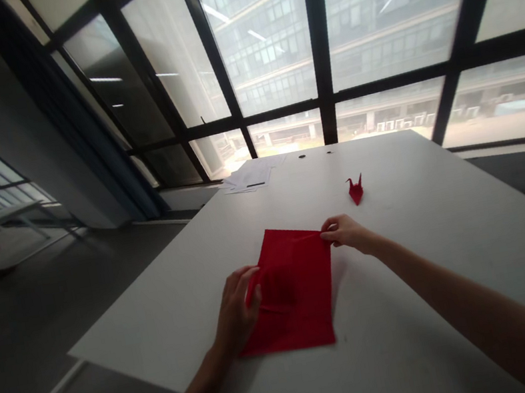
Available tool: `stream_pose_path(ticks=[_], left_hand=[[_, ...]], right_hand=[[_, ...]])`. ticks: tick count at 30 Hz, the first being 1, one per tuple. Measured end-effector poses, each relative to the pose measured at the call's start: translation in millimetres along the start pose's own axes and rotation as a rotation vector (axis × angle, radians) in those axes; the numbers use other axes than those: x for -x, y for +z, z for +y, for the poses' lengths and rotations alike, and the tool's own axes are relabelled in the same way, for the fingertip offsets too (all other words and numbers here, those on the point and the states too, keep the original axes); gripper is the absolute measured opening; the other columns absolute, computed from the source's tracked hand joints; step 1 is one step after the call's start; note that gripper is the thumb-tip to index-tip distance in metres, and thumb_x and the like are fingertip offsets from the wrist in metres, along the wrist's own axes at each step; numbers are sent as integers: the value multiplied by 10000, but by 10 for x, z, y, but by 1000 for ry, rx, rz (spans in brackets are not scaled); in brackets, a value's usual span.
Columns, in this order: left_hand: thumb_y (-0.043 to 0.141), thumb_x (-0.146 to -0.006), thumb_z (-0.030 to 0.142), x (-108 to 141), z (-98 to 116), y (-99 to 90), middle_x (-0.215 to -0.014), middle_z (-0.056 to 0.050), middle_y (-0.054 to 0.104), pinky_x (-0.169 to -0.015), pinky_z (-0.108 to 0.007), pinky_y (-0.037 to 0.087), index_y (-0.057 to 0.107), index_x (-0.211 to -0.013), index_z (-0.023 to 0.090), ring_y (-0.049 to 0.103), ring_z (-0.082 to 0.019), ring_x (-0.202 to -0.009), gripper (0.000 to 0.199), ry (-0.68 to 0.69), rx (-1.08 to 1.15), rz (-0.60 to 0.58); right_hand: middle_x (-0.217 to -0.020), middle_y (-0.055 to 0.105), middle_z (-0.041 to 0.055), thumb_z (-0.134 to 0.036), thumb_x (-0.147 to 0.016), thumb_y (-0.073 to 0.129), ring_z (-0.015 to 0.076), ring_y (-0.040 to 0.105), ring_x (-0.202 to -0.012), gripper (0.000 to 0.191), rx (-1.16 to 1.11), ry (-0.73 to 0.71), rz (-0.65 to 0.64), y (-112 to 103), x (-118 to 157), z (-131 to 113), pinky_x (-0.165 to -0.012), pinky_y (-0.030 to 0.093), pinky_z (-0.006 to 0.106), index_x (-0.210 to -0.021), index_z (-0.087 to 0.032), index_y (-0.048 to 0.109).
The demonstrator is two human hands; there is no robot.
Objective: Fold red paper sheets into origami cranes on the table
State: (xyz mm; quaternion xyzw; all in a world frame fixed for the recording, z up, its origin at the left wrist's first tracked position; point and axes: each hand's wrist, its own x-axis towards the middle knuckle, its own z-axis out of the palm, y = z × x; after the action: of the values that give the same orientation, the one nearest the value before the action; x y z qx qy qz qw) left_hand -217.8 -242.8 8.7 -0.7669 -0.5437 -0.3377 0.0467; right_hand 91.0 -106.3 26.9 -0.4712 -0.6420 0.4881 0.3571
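A red sheet of paper (298, 285) lies at an angle on the white table in front of me, with faint creases across it. At its far right corner my right hand (345, 233) is closed, pinching the paper between thumb and fingers. Beside the left edge is my left hand (241, 305), its fingers curved and the thumb held apart from them. Red paper shows in that gap, and I cannot tell how firmly the hand touches it. Farther back stands a small folded red paper crane (356, 191), apart from both hands.
The white table (414, 305) extends toward large black-framed windows (259, 34). White papers (248, 175) with a dark pen (256, 185) on them lie at the far left. A small dark round piece (302, 156) is near the back edge. A blue curtain (73, 135) hangs at left.
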Motion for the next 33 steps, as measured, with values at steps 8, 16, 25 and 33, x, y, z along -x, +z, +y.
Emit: stream_pose_path(ticks=[8,16,25,33], left_hand=[[472,-967,525,-56,258,183,-1621,-35,216,-1135,-598,326,145,-1554,382,236,-351,-1472,686,221,-142,-569],[400,-1006,491,-848,989,349,-1639,-23,157,-1194,-536,246,126,-1564,340,119,-278,-1509,640,360,-73,-485],[455,-909,680,-1555,1798,1698,-1595,-48,295,-1204,-541,183,283,-1535,314,163,-300,-1500,745,521,103,-673],[405,-921,691,-1445,1693,1943,-1614,-19,226,-1209,-539,96,151,-1562,340,142,-304,-1503,773,535,133,-647]], right_hand=[[-654,672,21,-240,-720,690,97,530,-543,164,73,20,196,-1174,432,509,-460,377,196,-843,-132,690],[-734,747,76,-260,-733,679,172,638,-640,212,272,37,367,-2028,839,978,-550,464,245,-896,-126,704],[-980,734,138,-222,-840,560,254,675,-918,305,612,-19,514,-1801,803,875,-852,517,372,-1106,-120,670],[-1601,292,90,-455,-990,379,230,218,-1487,604,984,-228,96,-1334,1030,874,-1208,202,421,-1531,-193,319]])
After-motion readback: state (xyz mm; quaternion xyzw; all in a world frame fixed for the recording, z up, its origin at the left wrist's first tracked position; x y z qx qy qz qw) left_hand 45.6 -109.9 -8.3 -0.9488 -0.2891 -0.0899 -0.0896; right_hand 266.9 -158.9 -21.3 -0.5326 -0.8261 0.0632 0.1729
